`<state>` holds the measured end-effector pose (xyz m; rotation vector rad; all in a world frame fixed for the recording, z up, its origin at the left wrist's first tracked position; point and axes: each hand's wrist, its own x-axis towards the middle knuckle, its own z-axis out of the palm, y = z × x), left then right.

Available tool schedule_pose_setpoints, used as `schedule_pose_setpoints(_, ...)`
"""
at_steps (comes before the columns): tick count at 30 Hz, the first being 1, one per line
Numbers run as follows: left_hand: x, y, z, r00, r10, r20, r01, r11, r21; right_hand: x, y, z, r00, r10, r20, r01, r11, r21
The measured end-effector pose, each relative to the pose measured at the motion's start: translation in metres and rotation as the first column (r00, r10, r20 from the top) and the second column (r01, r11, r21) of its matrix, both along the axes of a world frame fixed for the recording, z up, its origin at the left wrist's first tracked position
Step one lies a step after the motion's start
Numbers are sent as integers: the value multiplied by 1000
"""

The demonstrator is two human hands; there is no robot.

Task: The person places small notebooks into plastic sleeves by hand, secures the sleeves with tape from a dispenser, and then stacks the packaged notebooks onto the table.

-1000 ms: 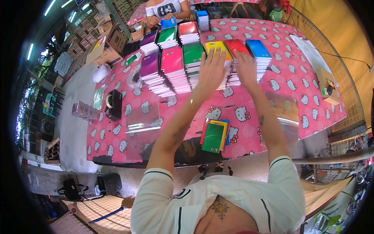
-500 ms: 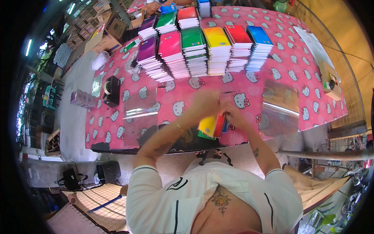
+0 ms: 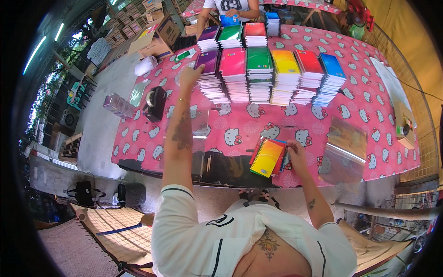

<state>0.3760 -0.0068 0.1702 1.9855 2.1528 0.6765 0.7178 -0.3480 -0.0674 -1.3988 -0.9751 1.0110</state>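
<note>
My left hand point(image 3: 190, 76) reaches far forward, its fingers closing at the left edge of the top purple notebook point(image 3: 206, 62) on a tall stack. At the table's near side, a small fanned pile has a yellow spiral notebook point(image 3: 267, 158) on top. Red, green and blue edges show beneath it. My right hand point(image 3: 296, 151) pinches the right edge of this pile, its thumb and fingers near the blue part. Beside the purple stack stand stacks of pink point(image 3: 232, 62), green point(image 3: 260, 59), yellow point(image 3: 285, 62), red point(image 3: 308, 62) and blue notebooks point(image 3: 332, 65).
Clear plastic sheets lie at right point(image 3: 344, 150) and left, the left one partly behind my forearm. A black tape dispenser point(image 3: 154, 104) and a clear plastic box point(image 3: 118, 105) stand at left. Across the table a person point(image 3: 230, 9) handles something blue. A small carton point(image 3: 404, 125) sits far right.
My left hand has left the small pile and moved forward and left to the purple stack. My right hand stays at the pile, which now lies in plainer view.
</note>
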Motion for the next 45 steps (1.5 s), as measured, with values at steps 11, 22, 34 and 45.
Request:
schedule_pose_setpoints(11,113,-195,32,345,-875,340,931,365,-5,-35,-36,55,845,-304,-440,111,904,-413)
schedule_pose_setpoints(22,104,-268,-192,717,-471,515,625,760,-175,-62,-11,-2,888,-226,-400,84,936,-343)
schedule_pose_setpoints(34,-29,-287,-164,212,-969,-126,923,156,353,-135,9,76,665,219,-714,-562,776,-285)
schedule_pose_setpoints(45,-37,-271,-206,-63,-339,939,786,562,255,-228,-7,48,988,64,-141,-28,970,242)
